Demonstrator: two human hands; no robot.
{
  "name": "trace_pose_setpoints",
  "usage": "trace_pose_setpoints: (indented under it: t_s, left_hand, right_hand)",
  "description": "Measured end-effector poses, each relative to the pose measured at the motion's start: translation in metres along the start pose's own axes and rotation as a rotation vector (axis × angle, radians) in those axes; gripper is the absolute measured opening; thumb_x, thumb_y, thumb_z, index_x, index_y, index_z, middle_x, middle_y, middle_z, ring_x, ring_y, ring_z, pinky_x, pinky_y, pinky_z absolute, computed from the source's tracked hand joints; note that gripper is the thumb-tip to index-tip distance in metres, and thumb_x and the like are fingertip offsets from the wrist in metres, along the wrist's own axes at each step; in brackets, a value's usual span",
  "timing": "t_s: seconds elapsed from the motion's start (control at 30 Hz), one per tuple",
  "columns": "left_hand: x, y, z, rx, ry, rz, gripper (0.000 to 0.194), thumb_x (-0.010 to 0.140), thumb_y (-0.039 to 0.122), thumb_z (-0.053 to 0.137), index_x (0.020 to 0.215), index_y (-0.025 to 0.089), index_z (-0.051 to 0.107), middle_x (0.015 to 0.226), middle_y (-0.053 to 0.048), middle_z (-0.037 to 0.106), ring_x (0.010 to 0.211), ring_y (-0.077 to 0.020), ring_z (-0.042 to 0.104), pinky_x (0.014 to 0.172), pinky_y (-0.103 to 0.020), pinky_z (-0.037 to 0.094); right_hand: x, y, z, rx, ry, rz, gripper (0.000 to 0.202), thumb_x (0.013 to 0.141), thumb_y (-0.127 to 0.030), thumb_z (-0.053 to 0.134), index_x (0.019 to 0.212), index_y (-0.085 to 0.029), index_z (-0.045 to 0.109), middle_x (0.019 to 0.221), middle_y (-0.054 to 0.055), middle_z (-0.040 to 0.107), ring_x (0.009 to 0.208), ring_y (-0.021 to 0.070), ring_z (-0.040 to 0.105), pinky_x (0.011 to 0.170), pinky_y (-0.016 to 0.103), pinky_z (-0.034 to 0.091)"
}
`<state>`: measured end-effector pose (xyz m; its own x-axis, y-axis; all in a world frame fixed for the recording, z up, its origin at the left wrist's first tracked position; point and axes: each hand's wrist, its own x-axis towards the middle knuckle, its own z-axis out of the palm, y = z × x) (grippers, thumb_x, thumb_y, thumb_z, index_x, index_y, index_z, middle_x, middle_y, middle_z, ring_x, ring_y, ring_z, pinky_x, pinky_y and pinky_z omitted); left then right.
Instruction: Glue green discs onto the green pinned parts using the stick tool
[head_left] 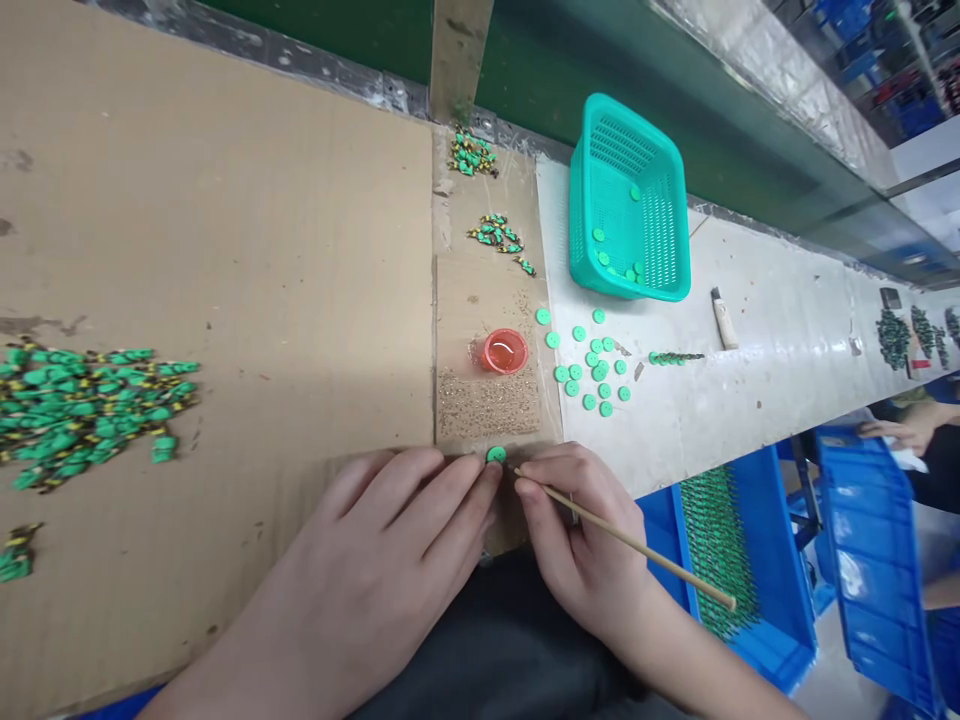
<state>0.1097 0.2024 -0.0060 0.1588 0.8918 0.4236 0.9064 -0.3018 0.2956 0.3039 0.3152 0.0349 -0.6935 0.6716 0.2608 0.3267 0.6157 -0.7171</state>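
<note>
My left hand [409, 530] lies over the near edge of the board, its fingers bent and close together. Its fingertips press a small round green disc [496, 454], like a button with holes. Pinched in my right hand [581, 520] is a thin wooden stick [637, 546], whose tip points at the disc from the right. Just beyond the hands is a small red cup [505, 351] of clear liquid. Between cup and hands, a strip of cardboard [487, 405] is dotted with dried specks. Several loose green discs [600, 370] lie to the right of the cup.
A teal basket [576, 220] holds a few green discs. Small green-and-yellow figures lie in a large pile [82, 410] at left and in small heaps [472, 153] at the back. A tube [724, 320] lies on the right. Below are blue bins [780, 560]; a co-worker's hand [911, 430] is beyond.
</note>
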Motion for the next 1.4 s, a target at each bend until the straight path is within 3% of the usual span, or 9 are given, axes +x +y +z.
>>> trace_pose_setpoints:
  t_s: [0.43,0.77,0.93,1.07,1.4]
  left_hand:
    - [0.001,-0.003,-0.007,-0.017,-0.031,0.023,0.036,0.116,0.019,0.050,0.137,0.014,0.078,0.134,-0.010,0.081,0.119,-0.0334,0.064,0.101,-0.053,0.047]
    - [0.004,-0.001,-0.007,-0.002,-0.025,0.000,0.034,0.114,0.017,0.053,0.138,0.014,0.077,0.130,-0.009,0.082,0.113,-0.0321,0.068,0.095,-0.053,0.052]
    - [0.003,0.000,-0.006,-0.014,-0.019,-0.005,0.034,0.114,0.018,0.054,0.137,0.015,0.078,0.130,-0.010,0.082,0.114,-0.0336,0.070,0.095,-0.054,0.055]
    - [0.002,-0.001,-0.007,-0.008,-0.022,0.000,0.031,0.115,0.019,0.052,0.125,0.021,0.080,0.133,-0.008,0.082,0.116,-0.0336,0.070,0.097,-0.054,0.056]
    - [0.010,0.001,-0.011,0.029,-0.009,0.008,0.031,0.115,0.016,0.058,0.140,0.015,0.076,0.129,-0.006,0.084,0.110,-0.0286,0.071,0.095,-0.048,0.052]
  right_hand:
    - [0.011,-0.017,-0.011,-0.023,-0.092,0.049,0.024,0.108,-0.002,0.064,0.121,-0.021,0.071,0.115,0.008,0.077,0.109,0.0172,0.079,0.099,0.031,0.070]
    - [0.025,-0.005,-0.004,-0.060,0.032,0.086,0.016,0.107,-0.010,0.068,0.110,-0.025,0.072,0.100,0.003,0.083,0.093,0.0196,0.082,0.082,0.032,0.071]
    - [0.023,-0.011,-0.008,-0.055,-0.019,0.081,0.014,0.108,-0.012,0.071,0.104,-0.024,0.070,0.094,0.002,0.080,0.085,0.0177,0.079,0.075,0.030,0.068]
    - [0.015,-0.014,-0.009,-0.062,-0.060,0.008,0.018,0.108,-0.007,0.070,0.104,-0.024,0.069,0.099,0.005,0.080,0.088,0.0177,0.079,0.079,0.031,0.070]
    - [-0.006,0.001,-0.029,-0.054,0.135,0.030,0.023,0.109,-0.007,0.063,0.120,-0.025,0.073,0.097,0.002,0.080,0.085,0.0166,0.079,0.078,0.030,0.066]
